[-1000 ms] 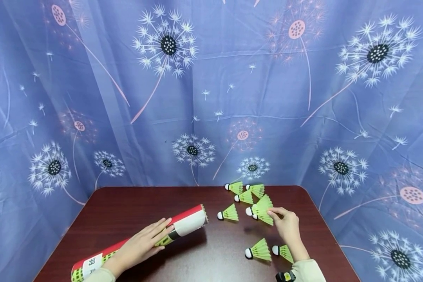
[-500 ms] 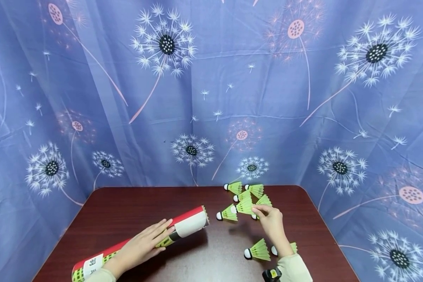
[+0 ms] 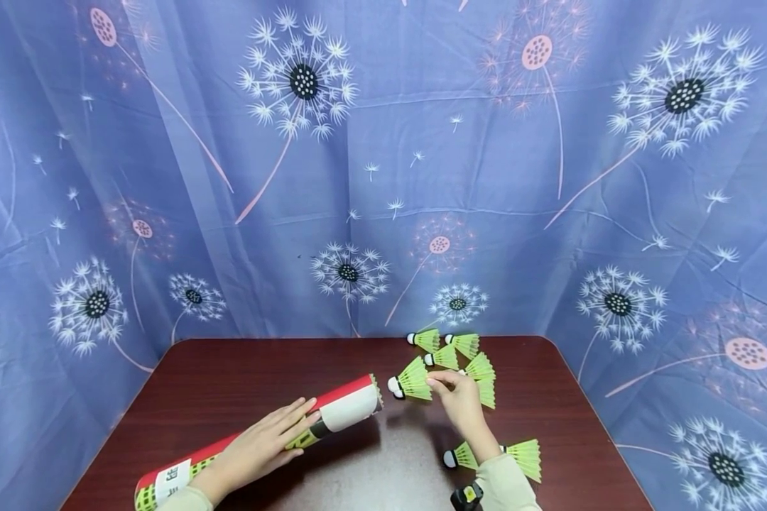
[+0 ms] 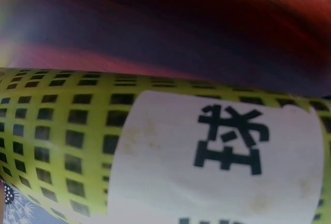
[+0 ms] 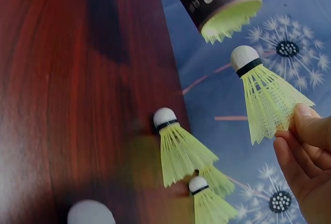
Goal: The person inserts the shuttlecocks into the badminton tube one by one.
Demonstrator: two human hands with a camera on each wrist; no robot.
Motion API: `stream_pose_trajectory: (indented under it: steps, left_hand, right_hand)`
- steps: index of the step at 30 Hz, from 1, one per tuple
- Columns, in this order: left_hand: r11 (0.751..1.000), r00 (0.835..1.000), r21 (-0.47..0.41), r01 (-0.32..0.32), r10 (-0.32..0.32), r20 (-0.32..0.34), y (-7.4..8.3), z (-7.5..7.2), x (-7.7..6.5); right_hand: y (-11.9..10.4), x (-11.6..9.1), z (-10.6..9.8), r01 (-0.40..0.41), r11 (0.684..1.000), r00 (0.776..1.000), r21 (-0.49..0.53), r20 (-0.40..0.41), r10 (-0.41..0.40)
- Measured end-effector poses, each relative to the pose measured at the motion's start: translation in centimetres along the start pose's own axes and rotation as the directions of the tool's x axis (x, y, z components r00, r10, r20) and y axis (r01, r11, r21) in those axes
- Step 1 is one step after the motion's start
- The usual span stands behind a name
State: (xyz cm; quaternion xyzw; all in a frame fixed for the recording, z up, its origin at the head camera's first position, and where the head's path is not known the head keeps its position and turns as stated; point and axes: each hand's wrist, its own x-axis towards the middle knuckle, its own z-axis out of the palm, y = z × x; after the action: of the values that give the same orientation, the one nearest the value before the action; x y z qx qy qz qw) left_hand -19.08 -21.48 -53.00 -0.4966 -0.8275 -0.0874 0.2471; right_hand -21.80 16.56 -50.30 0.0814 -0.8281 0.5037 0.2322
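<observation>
My left hand (image 3: 262, 443) holds a printed shuttlecock tube (image 3: 351, 408), fingers over its top and thumb on the near side. The tube slants up to the right, its mouth raised over the table; yellow-green feather tips show at the mouth in the right wrist view. My right hand (image 3: 463, 401) pinches a yellow-green shuttlecock (image 5: 274, 100) by the skirt edge, its white cork pointing at the tube's mouth, a short gap apart. In the head view this shuttlecock overlaps another one lying behind it. The left wrist view shows the tube's yellow grid print and white label (image 4: 217, 157).
Several shuttlecocks (image 3: 465, 345) lie at the back of the dark red table (image 3: 243, 369). More lie by the right hand, one (image 3: 486, 390) partly hidden. Two (image 3: 524, 458) lie at the front right, under the forearm. A blue dandelion-print curtain (image 3: 383, 177) hangs behind the table.
My right hand has carried the pinched shuttlecock leftwards from the group at the right to near the tube's mouth. The left hand and tube have barely shifted.
</observation>
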Motion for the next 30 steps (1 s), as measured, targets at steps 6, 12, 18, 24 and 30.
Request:
stream_pose_trajectory:
  steps: [6,12,18,24,30]
  left_hand:
    - [1.0,1.0,-0.009,0.0,0.0,0.002,0.2,-0.1,0.0]
    - [1.0,0.998,-0.014,-0.026,0.025,-0.053,0.3,-0.1,0.3]
    - [0.999,0.998,-0.023,-0.038,0.037,-0.057,0.3,0.0,0.4]
    - [1.0,1.0,-0.004,-0.008,0.008,-0.002,0.6,-0.1,0.5]
    - [1.0,1.0,-0.001,-0.012,0.012,-0.01,0.6,-0.1,0.5]
  right_hand:
    - [-0.3,-0.1,1.3,0.087,0.996,0.996,-0.014,-0.006,-0.087]
    - [-0.4,-0.1,2.4,0.122,0.992,0.993,0.043,0.006,-0.122]
    - [-0.6,-0.3,3.1,0.169,0.984,0.985,0.056,0.027,-0.171]
    - [-0.7,-0.6,3.6,0.15,0.987,0.988,0.057,0.021,-0.151]
    - [-0.7,-0.9,4.1,0.089,0.994,0.994,0.067,0.052,-0.093]
